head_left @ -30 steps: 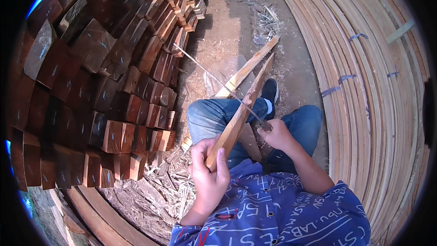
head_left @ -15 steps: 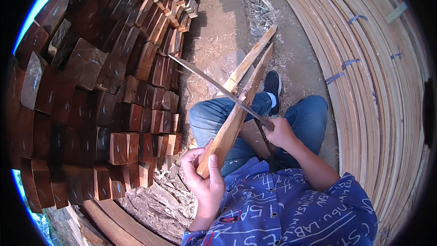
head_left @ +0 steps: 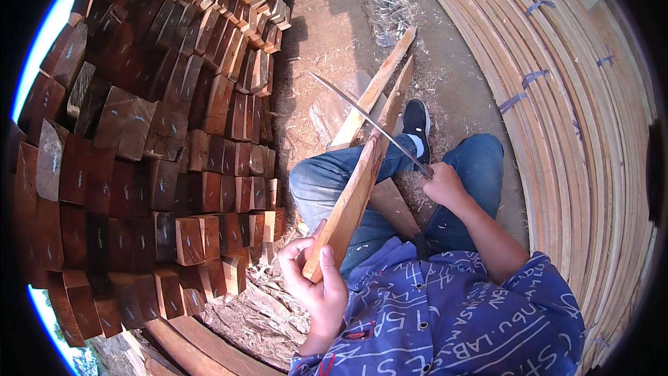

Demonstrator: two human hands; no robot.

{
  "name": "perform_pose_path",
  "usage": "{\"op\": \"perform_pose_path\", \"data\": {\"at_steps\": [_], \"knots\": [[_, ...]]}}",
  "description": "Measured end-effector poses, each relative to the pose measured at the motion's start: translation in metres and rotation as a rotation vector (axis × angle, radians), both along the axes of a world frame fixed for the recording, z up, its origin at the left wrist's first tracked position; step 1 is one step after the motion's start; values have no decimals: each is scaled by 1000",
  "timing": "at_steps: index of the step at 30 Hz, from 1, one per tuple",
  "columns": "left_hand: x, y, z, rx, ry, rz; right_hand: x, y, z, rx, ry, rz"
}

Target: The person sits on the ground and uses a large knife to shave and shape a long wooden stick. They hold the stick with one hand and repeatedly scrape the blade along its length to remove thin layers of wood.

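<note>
My left hand (head_left: 321,294) grips the near end of a long, rough-edged wooden plank (head_left: 346,212), thumb on one side and fingers on the other. The plank slants away over my legs, narrowing toward its far end. My right hand (head_left: 445,185) is closed round the handle end of a machete (head_left: 339,96) with a long, thin blade. Its blade crosses the plank around the middle, tip pointing up and left; whether the edge touches the wood I cannot tell. Beyond lies a second pale wooden piece (head_left: 374,89). A flat brown wooden piece (head_left: 394,209) shows between my thighs.
Stacked dark timber blocks (head_left: 167,181) form a wall at the left. Long pale boards (head_left: 557,167), bundled with blue ties, run along the right. Wood shavings (head_left: 393,10) litter the dirt ground (head_left: 327,21) ahead, and bark scraps (head_left: 268,317) lie near my left elbow.
The machete has shifted to the right and swung steeper, its tip now farther from the timber stack. My right hand has moved slightly right; the plank stays in my left hand. The view has shifted slightly.
</note>
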State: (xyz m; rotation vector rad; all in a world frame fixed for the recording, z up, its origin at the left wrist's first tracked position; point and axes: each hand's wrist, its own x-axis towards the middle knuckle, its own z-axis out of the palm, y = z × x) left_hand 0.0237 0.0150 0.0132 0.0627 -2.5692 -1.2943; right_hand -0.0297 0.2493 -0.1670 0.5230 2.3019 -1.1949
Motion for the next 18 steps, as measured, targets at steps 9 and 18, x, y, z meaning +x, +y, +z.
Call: {"op": "perform_pose_path", "data": {"at_steps": [9,18], "knots": [[-10,8,-2,156,29,109,16,-53,73,-188,404,205],[-3,-8,-12,-21,46,178,6,-12,-9,-62,126,9]]}}
